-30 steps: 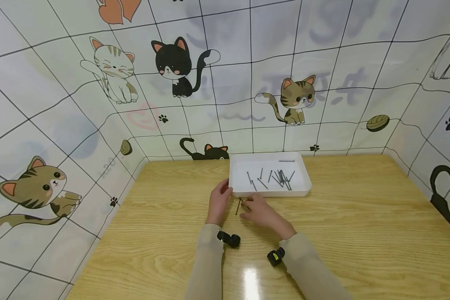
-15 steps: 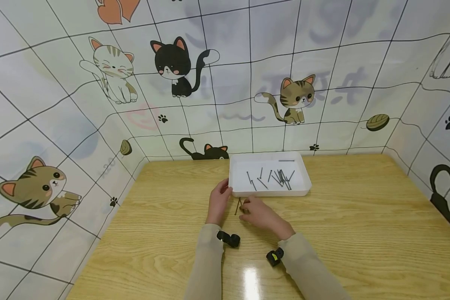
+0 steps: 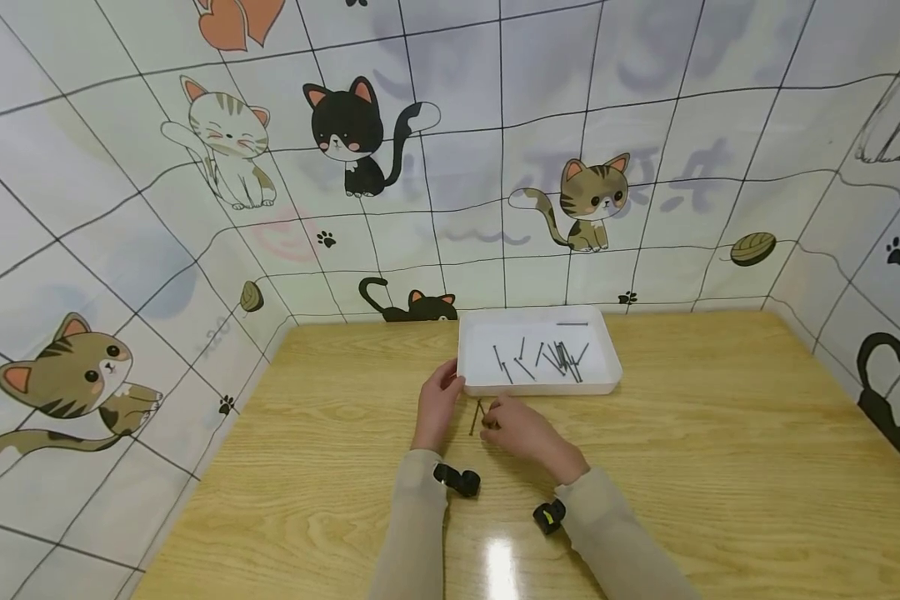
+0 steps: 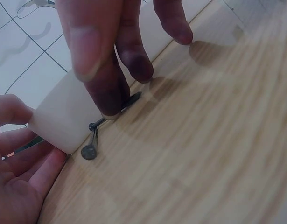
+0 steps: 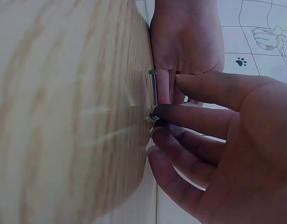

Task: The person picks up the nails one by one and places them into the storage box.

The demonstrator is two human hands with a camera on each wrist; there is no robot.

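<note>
My left hand (image 3: 437, 408) holds the front left corner of a white tray (image 3: 540, 389), thumb and fingers at its walls. Just in front of the tray, two dark nails lie on the table with their ends close together. One nail (image 3: 475, 419) points toward me in the head view; the other nail (image 4: 100, 122) runs under the fingertips of my right hand (image 3: 521, 429). In the right wrist view, the right index fingertip (image 5: 164, 111) touches down at the nails, while the thumb (image 5: 194, 86) stands apart from it.
Inside the tray lie several nails (image 3: 562, 357), most bunched toward the right, with a lone nail (image 3: 572, 324) along the back. A wood-grain table (image 3: 720, 450) carries everything. Behind it rises a tiled-pattern wall covering (image 3: 465, 167) with printed cats.
The right fingers have shifted very slightly at the nails. The left hand and the tray stay where they were, apart from a small tilt of the head view.
</note>
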